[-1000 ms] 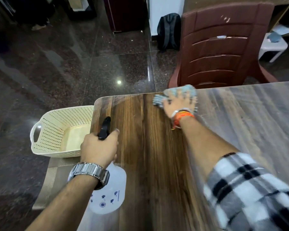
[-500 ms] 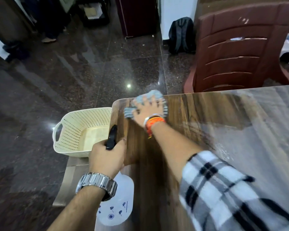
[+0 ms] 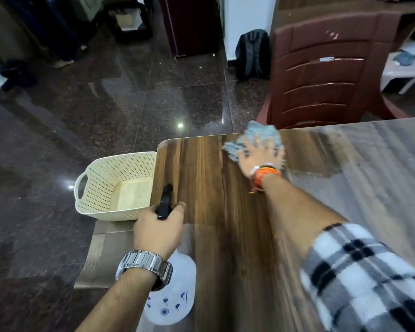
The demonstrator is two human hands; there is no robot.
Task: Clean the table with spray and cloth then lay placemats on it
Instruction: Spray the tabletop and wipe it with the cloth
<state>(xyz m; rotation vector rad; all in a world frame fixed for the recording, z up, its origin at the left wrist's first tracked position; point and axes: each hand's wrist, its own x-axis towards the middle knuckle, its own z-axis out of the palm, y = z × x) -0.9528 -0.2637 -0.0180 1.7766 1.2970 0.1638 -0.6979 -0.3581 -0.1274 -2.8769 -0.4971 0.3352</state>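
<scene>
Fingers (image 3: 259, 144) of right hand (image 3: 259, 155) spread flat, pressing blue cloth (image 3: 261, 135) onto wooden table (image 3: 213, 188) at far edge; hand blurred. Orange band at right wrist, plaid sleeve (image 3: 359, 281) further up arm. Left hand (image 3: 157, 230) closed around black trigger head of white spray bottle (image 3: 175, 298), bottle body low over table's near left side; metal watch (image 3: 144, 265) on wrist. Cream perforated basket (image 3: 106, 183) just beside table's left edge, standing on beige placemats (image 3: 98, 250). Brown plastic chair (image 3: 326, 75) beyond far edge.
</scene>
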